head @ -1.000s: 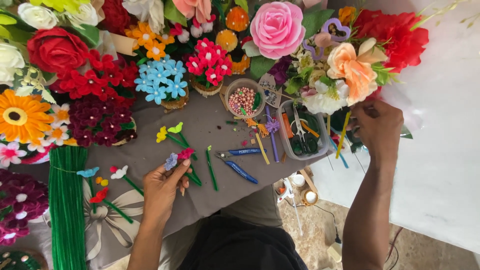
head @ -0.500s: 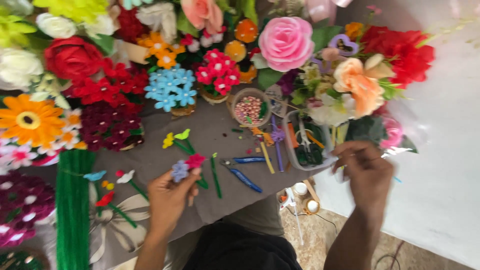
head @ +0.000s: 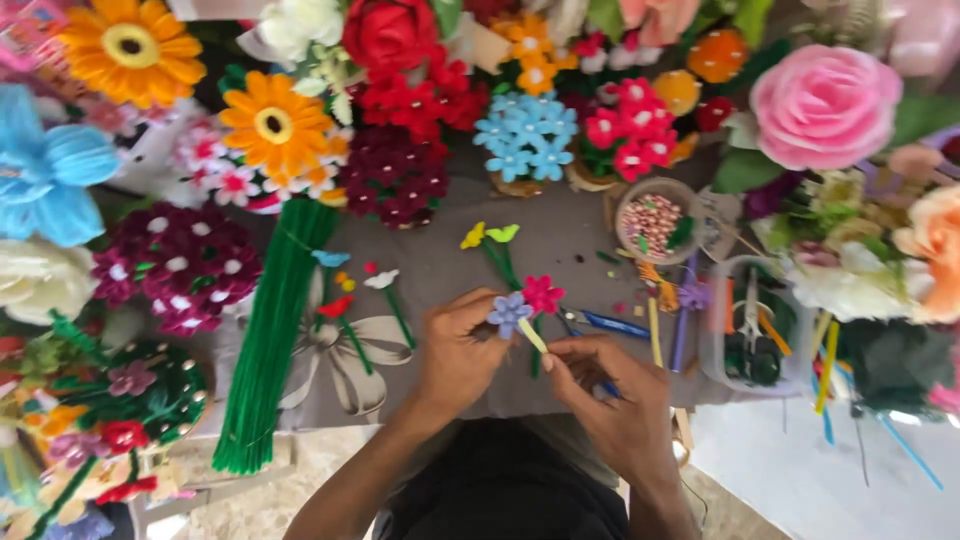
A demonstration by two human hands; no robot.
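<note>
My left hand (head: 458,352) pinches a small lilac pipe-cleaner flower (head: 509,312) at its base. A small pink flower (head: 542,294) sits right beside the lilac one, and I cannot tell whether the hand holds it too. My right hand (head: 608,397) grips the pale yellow stem (head: 533,337) under the lilac flower with thumb and forefinger. Both hands hover low over the grey cloth table (head: 430,270), close to its front edge.
A thick bundle of green pipe cleaners (head: 270,340) lies at the left. Loose small flowers (head: 487,237), blue pliers (head: 603,322), a bead bowl (head: 652,217) and a clear tool box (head: 752,325) sit on the cloth. Large handmade bouquets (head: 270,125) crowd the back and both sides.
My right hand has come down from the bouquets at the right and now grips the stem under the lilac flower. The view has shifted leftward.
</note>
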